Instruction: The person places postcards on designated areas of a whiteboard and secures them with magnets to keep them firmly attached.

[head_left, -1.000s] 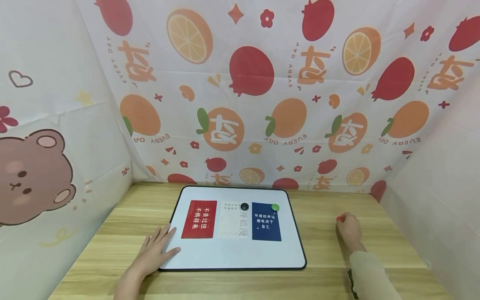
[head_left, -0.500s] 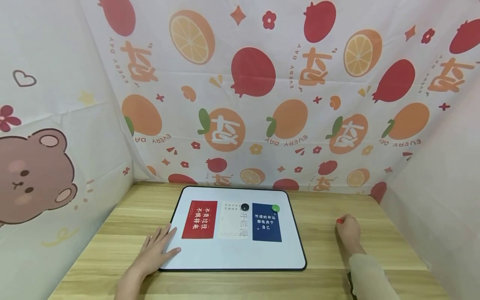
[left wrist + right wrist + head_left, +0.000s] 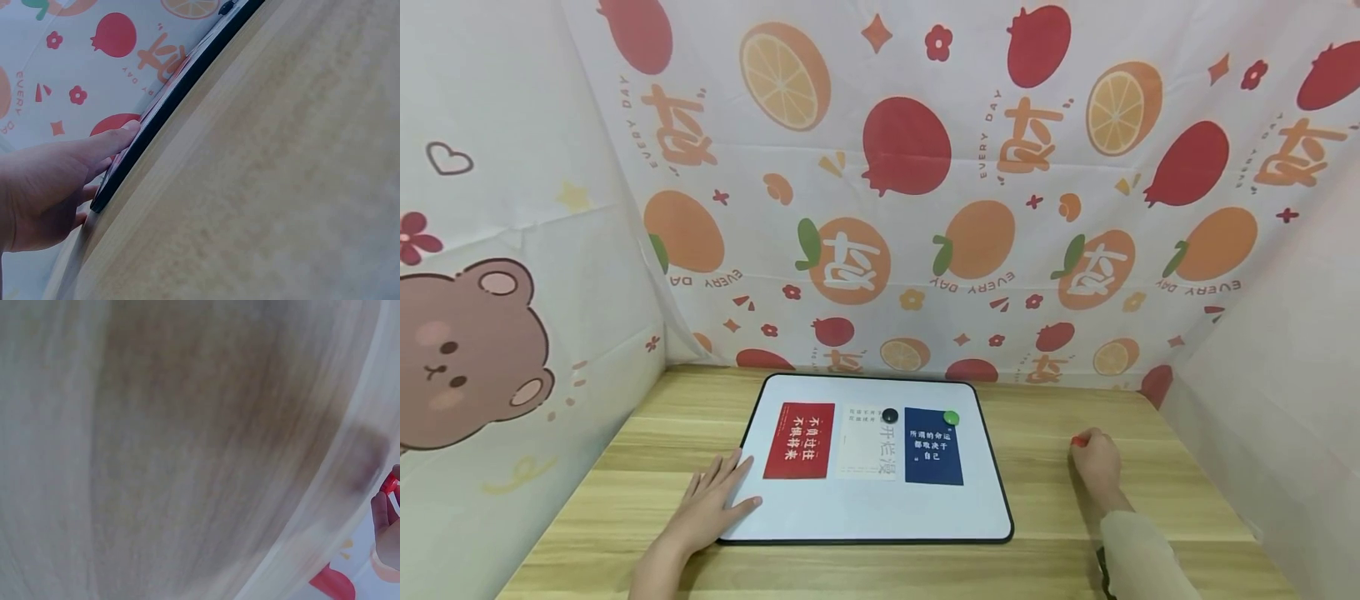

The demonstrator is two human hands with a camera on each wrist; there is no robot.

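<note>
A white magnetic whiteboard (image 3: 850,517) with a black frame lies flat on the wooden table. On its lower left edge rests my left hand (image 3: 703,508), fingers spread and thumb on the white surface. Three cards lie in a row on the board: a red card (image 3: 799,442), a white card (image 3: 865,454) and a blue card (image 3: 932,458). A black round magnet (image 3: 890,415) sits on the white card's top corner, a green one (image 3: 951,417) on the blue card's. Right of the board, my right hand (image 3: 1099,467) pinches a red round magnet (image 3: 389,484) between thumb and fingers.
The wooden table (image 3: 1037,500) extends around the board on all sides. A fruit-patterned cloth (image 3: 910,250) hangs behind its far edge, and a cloth with a bear print (image 3: 467,358) hangs at the left. A dark strap (image 3: 1103,567) shows at my right sleeve.
Both hands hold nearly the same places, and the red magnet stays in my right fingers. The head view has shifted slightly.
</note>
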